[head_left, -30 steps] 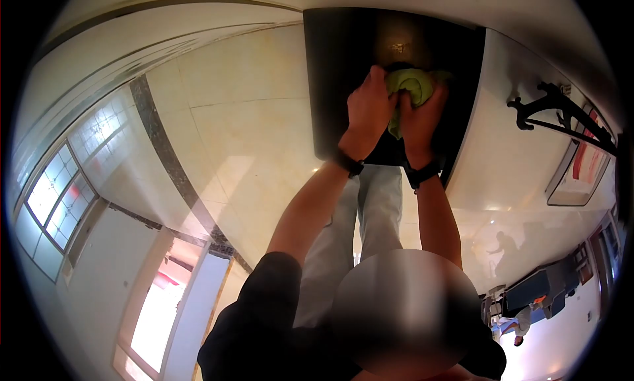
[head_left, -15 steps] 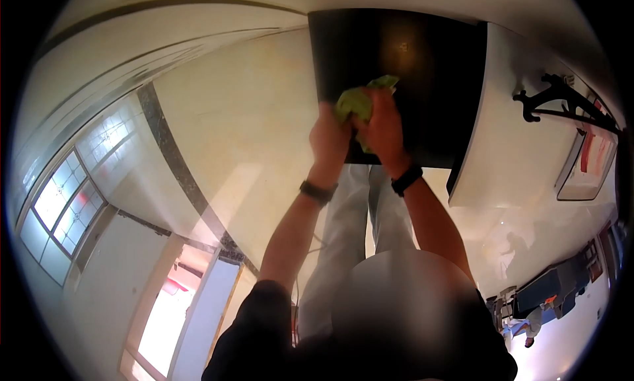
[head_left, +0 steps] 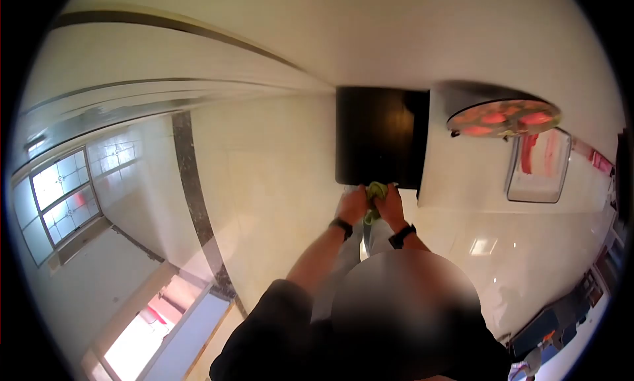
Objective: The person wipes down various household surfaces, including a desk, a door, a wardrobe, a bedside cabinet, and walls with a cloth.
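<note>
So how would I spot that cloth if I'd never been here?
Find the black rectangular surface, then its edge nearest the wearer's pale trousers. By that edge, the left hand and right hand hold the bunched cloth between them. Its yellow-green colour sets it apart from the black wristbands nearby.

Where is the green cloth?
In the head view, right of centre, the green cloth sits between left hand and right hand, at the near edge of the black surface.

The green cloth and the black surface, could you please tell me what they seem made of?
Green cloth: probably soft, matte fabric, as it bunches into folds. Black surface: smooth, slightly glossy, with a faint brownish reflection; perhaps lacquered wood or plastic.
</note>
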Motion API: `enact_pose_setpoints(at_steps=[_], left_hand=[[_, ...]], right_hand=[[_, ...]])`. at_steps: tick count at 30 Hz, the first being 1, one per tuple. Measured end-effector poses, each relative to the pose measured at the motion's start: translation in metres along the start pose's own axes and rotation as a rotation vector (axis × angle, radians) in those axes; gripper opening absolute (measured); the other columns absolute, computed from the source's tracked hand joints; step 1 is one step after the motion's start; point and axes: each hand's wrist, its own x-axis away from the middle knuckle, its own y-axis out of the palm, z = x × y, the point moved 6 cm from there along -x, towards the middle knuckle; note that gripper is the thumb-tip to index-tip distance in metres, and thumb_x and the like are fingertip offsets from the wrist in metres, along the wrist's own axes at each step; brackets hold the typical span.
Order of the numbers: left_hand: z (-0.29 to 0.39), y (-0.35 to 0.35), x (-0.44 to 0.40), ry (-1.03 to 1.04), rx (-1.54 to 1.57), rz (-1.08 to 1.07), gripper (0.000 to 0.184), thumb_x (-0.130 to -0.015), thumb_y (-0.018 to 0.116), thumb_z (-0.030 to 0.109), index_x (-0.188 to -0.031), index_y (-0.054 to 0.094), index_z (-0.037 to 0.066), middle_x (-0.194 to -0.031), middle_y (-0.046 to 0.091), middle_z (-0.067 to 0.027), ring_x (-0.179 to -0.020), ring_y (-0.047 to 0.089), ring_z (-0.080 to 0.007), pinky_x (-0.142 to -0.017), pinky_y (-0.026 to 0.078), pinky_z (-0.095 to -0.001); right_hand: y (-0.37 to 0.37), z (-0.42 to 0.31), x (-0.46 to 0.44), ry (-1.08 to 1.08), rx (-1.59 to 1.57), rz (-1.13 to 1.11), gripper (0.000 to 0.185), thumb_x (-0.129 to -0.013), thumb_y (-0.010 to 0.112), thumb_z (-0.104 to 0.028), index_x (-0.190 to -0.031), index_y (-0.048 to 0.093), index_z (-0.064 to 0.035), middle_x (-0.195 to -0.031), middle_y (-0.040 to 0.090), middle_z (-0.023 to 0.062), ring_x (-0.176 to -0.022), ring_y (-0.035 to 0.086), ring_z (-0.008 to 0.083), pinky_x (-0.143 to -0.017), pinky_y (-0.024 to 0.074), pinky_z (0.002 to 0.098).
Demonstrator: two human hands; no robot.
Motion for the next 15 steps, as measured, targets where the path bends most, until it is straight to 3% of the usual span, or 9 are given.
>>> enact_pose_setpoints(at_steps=[3, 4, 7, 11, 15], left_hand=[[0.052, -0.076, 0.053, 0.044, 0.227, 0.163, 0.033, -0.085, 0.065, 0.026, -0.104, 0.049, 0.005, -0.091, 0.067, -0.0218, -0.086, 0.064, -0.0430, -0.075, 0.049, -0.0529], [0.065, -0.096, 0.066, -0.034, 0.274, 0.099, 0.031, -0.085, 0.067, 0.022, -0.104, 0.048, 0.006, -0.093, 0.067, -0.0222, -0.090, 0.063, -0.0430, -0.075, 0.049, -0.0525], [0.127, -0.179, 0.116, 0.081, 0.415, 0.296, 0.034, -0.085, 0.067, 0.019, -0.112, 0.049, 0.006, -0.095, 0.066, -0.0210, -0.093, 0.062, -0.0426, -0.078, 0.050, -0.0497], [0.198, -0.277, 0.185, 0.411, 0.480, 0.568, 0.047, -0.086, 0.068, 0.018, -0.127, 0.048, 0.007, -0.108, 0.063, -0.0189, -0.100, 0.062, -0.0388, -0.081, 0.052, -0.0434], [0.248, -0.358, 0.246, 0.596, 0.463, 0.720, 0.054, -0.086, 0.068, 0.020, -0.134, 0.046, 0.007, -0.123, 0.057, -0.0161, -0.108, 0.060, -0.0334, -0.084, 0.052, -0.0385]], right_hand=[[-0.063, -0.062, 0.022, -0.010, -0.122, -0.008, 0.041, -0.074, 0.068, -0.008, -0.111, 0.051, -0.0017, -0.100, 0.063, 0.0199, -0.095, 0.061, 0.0407, -0.082, 0.0503, 0.0440], [-0.088, -0.094, 0.028, -0.026, -0.181, -0.002, 0.039, -0.075, 0.068, -0.007, -0.111, 0.052, -0.0015, -0.098, 0.063, 0.0183, -0.094, 0.062, 0.0376, -0.081, 0.0504, 0.0416], [-0.160, -0.180, 0.042, -0.256, -0.203, 0.112, 0.038, -0.076, 0.067, -0.006, -0.111, 0.052, -0.0013, -0.100, 0.063, 0.0183, -0.094, 0.063, 0.0360, -0.082, 0.0501, 0.0408], [-0.248, -0.283, 0.062, -0.391, -0.355, 0.162, 0.043, -0.079, 0.065, -0.003, -0.119, 0.051, -0.0006, -0.104, 0.063, 0.0167, -0.099, 0.063, 0.0276, -0.086, 0.0492, 0.0354], [-0.302, -0.360, 0.071, -0.559, -0.384, 0.239, 0.048, -0.079, 0.069, -0.009, -0.122, 0.051, -0.0021, -0.113, 0.060, 0.0177, -0.106, 0.059, 0.0310, -0.091, 0.0466, 0.0384]])
